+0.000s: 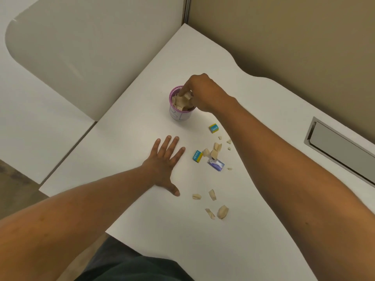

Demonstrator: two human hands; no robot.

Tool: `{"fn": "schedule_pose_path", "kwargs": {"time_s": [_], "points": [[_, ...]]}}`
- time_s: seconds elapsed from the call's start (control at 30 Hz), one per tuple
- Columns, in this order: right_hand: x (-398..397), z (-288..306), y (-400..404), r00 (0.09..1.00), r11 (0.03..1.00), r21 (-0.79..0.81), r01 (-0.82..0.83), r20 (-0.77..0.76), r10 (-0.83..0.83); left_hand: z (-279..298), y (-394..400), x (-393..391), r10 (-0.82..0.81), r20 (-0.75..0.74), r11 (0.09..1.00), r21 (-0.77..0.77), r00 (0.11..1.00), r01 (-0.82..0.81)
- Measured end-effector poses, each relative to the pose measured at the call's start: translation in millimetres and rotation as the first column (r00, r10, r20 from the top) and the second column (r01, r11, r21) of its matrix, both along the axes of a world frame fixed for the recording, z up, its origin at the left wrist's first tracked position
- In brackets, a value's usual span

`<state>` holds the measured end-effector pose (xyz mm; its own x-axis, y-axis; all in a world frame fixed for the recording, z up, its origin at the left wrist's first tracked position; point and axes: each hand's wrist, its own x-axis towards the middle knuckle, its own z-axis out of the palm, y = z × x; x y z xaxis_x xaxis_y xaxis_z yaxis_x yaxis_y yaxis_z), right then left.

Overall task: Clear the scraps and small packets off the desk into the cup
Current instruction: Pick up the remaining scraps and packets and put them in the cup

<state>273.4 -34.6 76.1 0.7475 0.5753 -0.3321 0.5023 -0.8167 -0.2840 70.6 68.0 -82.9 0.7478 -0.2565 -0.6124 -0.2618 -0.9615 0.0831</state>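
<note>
A purple-rimmed white cup (179,115) stands on the white desk (129,126), stuffed with beige scraps. My right hand (203,92) is over the cup's mouth, fingers bunched on a beige scrap (187,96) at the rim. My left hand (164,161) lies flat on the desk, fingers spread, holding nothing. Right of it lie two blue-yellow packets (214,128) (197,156), a blue-white packet (216,164) and a cluster of beige scraps (215,150). More beige scraps (212,194) (222,211) lie nearer me.
A beige partition wall (284,33) rises behind the desk. A metal cable flap (341,147) is set into the desk at the right. A white curved panel (81,47) stands to the left. The desk's front edge runs close to my dark-clothed lap (132,264).
</note>
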Motion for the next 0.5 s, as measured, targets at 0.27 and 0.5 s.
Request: {"fn": "schedule_pose_path", "kwargs": {"time_s": [0.27,0.5], "points": [[1.2,12.4,-82.0,0.955,0.927,0.245,0.284,-0.156,-0.251,-1.6,-0.2,1.5,0.018,-0.006,1.0,0.006,1.0,-0.018],[-72.2,-86.3,-157.8,0.836,0.843,-0.05,0.536,-0.103,-0.538,-0.3,-0.7,2.0,0.036,-0.011,0.999,0.003,0.999,-0.036]]}}
